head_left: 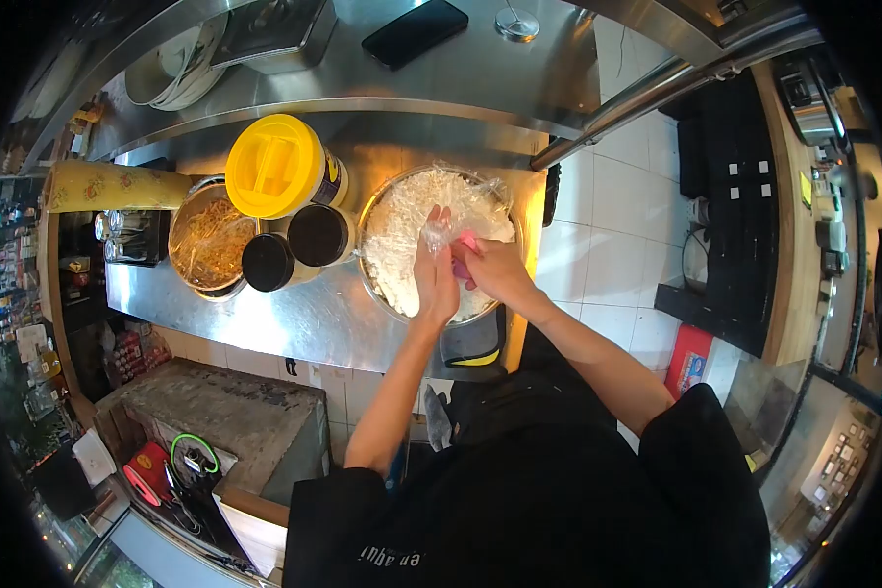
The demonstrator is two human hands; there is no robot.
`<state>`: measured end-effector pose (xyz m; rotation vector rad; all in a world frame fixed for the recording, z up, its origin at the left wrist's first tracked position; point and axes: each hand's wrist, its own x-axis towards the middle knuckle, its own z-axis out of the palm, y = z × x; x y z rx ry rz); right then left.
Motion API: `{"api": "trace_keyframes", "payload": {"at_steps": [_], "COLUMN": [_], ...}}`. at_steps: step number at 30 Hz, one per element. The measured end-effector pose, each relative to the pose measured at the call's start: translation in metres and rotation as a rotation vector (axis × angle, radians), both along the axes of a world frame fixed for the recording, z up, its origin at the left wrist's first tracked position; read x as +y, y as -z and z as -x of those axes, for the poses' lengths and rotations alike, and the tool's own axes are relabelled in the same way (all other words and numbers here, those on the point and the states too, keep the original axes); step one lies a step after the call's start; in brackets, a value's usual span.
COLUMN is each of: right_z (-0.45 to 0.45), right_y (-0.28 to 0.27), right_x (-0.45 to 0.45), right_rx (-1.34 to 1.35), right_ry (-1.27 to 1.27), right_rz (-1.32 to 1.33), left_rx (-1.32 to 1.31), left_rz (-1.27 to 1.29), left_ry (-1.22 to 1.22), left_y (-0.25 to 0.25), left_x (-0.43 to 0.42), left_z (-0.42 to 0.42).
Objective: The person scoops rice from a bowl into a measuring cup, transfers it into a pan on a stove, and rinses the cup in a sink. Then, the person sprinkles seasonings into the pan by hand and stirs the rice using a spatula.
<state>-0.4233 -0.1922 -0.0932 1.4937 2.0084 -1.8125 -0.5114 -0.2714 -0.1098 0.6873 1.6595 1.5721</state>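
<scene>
Over a metal bowl (pixel 387 311) of white food (pixel 392 235) on a steel counter (pixel 245 326), a person's left hand (pixel 438 271) holds its fingers extended against clear plastic (pixel 440 234), likely light, limp and easily torn, best gripped by an edge, while the right hand (pixel 500 270) curls around a pink item (pixel 469 241).

White floor tiles (pixel 622 240) lie right of centre beside a black unit (pixel 725 235); bright light glares on the steel worktop (pixel 304 338), centre left.
</scene>
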Motion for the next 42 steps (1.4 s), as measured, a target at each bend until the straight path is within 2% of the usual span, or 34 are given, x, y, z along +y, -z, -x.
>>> {"api": "trace_keyframes", "payload": {"at_steps": [1,2,3,4,5,6,10,12,13,15,16,18,19,21,22,24,25,27,29,32,36,37,38,39,42], "right_z": [-0.002,-0.008,-0.014,-0.019,-0.023,-0.023,-0.025,-0.027,-0.029,-0.036,-0.037,-0.039,-0.039,-0.036,-0.033,-0.028,-0.029,-0.031,-0.036,-0.035,-0.022,-0.021,-0.018,-0.016,-0.019], "right_y": [0.007,0.012,0.016,0.02,0.024,0.024,0.027,0.029,0.03,0.03,0.028,0.022,0.026,0.036,0.039,0.044,0.042,0.037,0.037,0.027,0.018,0.019,0.021,0.022,0.023], "right_x": [-0.002,-0.004,-0.005,-0.003,0.0,0.003,0.009,0.015,0.016,0.017,0.02,0.021,0.019,0.017,0.015,0.009,0.01,0.01,0.01,0.01,0.01,0.01,0.012,0.013,0.015], "right_rx": [-0.001,0.035,0.07,0.067,0.152,0.241,0.25,0.204,0.212,0.224,0.226,0.276,0.282,0.271,0.279,0.351,0.358,0.403,0.423,0.433,0.349,0.352,0.316,0.28,0.336], "right_ry": [0.004,-0.126,-0.26,-0.264,-0.329,-0.393,-0.373,-0.388,-0.396,-0.205,-0.209,-0.226,-0.231,-0.231,-0.229,-0.002,0.002,-0.044,-0.069,-0.061,-0.09,-0.093,-0.137,-0.18,-0.211], "right_rz": [0.003,-0.187,-0.378,-0.379,-0.499,-0.619,-0.58,-0.359,-0.357,-0.073,-0.066,-0.103,-0.091,-0.134,-0.135,0.164,0.165,0.099,0.089,0.052,-0.045,-0.04,-0.146,-0.254,-0.259], "left_rx": [-0.001,0.012,0.005,0.125,0.248,0.218,-0.051,-0.309,-0.392,-0.152,-0.151,-0.158,-0.155,0.107,0.229,0.254,0.271,0.376,-0.023,0.131,0.05,0.063,0.079,0.086,0.079], "left_rz": [0.093,0.253,0.254,0.262,0.269,0.248,0.175,0.172,0.172,-0.162,-0.156,0.072,0.083,0.198,0.158,0.185,0.215,0.254,0.03,0.044,0.122,0.21,0.293,0.293,0.315], "left_ry": [-0.061,0.103,0.105,0.132,0.154,0.147,0.113,0.156,0.165,0.08,0.074,0.064,0.057,0.212,0.331,0.277,0.215,0.285,0.133,0.188,0.129,0.196,0.261,0.256,0.294], "left_y": [-0.009,0.029,0.035,0.04,0.043,0.043,0.043,0.035,0.023,-0.005,-0.019,-0.037,-0.037,-0.038,-0.03,-0.025,-0.024,-0.02,-0.016,-0.001,-0.011,-0.004,0.001,-0.005,-0.019], "left_x": [0.003,-0.005,-0.001,0.004,0.007,0.007,0.005,0.002,0.002,0.002,-0.003,-0.019,-0.025,-0.03,-0.033,-0.038,-0.04,-0.043,-0.042,-0.044,-0.044,-0.047,-0.048,-0.046,-0.042], "left_z": [-0.004,0.014,0.018,0.021,0.023,0.02,0.013,0.021,0.026,0.036,0.043,0.057,0.061,0.067,0.067,0.042,0.032,0.03,0.026,0.013,0.0,0.004,0.01,0.016,0.021]}}
